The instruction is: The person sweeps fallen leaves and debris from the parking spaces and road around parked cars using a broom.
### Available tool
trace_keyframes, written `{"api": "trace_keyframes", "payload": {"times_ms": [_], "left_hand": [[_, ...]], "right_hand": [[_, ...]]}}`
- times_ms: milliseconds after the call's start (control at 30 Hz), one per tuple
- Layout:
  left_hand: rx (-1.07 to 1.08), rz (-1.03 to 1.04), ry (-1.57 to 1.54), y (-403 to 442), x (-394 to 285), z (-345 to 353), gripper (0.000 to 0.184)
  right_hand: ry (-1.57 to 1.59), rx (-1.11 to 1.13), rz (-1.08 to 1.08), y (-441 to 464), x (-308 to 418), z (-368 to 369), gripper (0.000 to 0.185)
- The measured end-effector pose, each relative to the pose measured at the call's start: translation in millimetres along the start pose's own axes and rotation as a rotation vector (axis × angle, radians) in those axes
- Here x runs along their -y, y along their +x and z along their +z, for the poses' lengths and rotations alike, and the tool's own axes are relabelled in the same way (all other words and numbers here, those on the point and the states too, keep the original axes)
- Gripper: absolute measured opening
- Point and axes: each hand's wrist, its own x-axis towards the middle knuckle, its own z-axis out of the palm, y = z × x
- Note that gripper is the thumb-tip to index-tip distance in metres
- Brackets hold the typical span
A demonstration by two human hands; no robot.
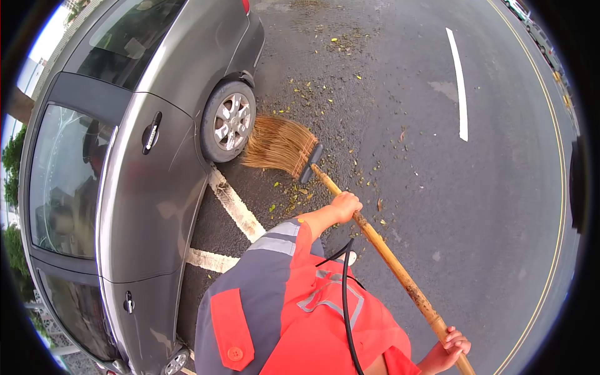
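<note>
A long-handled broom (382, 245) slants across the middle of the view, its wooden pole running down to the lower right. My left hand (345, 206) is wrapped round the pole below the dark head clamp, arm stretched forward. Farther down, close to the pole's lower visible end, my right hand (449, 349) also grips it with curled fingers. The straw bristles (278, 145) fan out on the asphalt right beside the wheel (231, 121) of a grey car; whether they touch the tyre I cannot tell. Yellow-green leaves (297, 199) and grit lie around the bristles.
The parked grey car (164, 206) fills the left side. White painted lines (234, 203) mark the ground beside it. A black cable (345, 306) hangs over my orange-and-grey clothing. On the right, the road (500, 206) carries a white dash and a yellow double line.
</note>
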Motion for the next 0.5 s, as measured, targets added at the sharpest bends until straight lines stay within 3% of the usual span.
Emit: {"api": "trace_keyframes", "payload": {"times_ms": [67,200,300,400,500], "left_hand": [[-0.061,0.031,-0.030,4,6,-13,0.008],[-0.196,0.080,-0.033,24,38,-38,0.008],[-0.270,0.030,-0.074,27,60,-71,0.008],[-0.443,0.041,-0.124,31,61,-90,0.011],[-0.435,0.095,-0.131,21,29,-116,0.011]], "right_hand": [[-0.007,-0.163,0.004,-3,4,17,0.013],[0.002,-0.139,-0.054,-1,6,37,0.013],[-0.125,-0.050,-0.164,10,10,103,0.011],[-0.090,-0.003,-0.225,23,9,78,0.011],[0.067,-0.064,-0.216,43,29,32,0.016]]}}
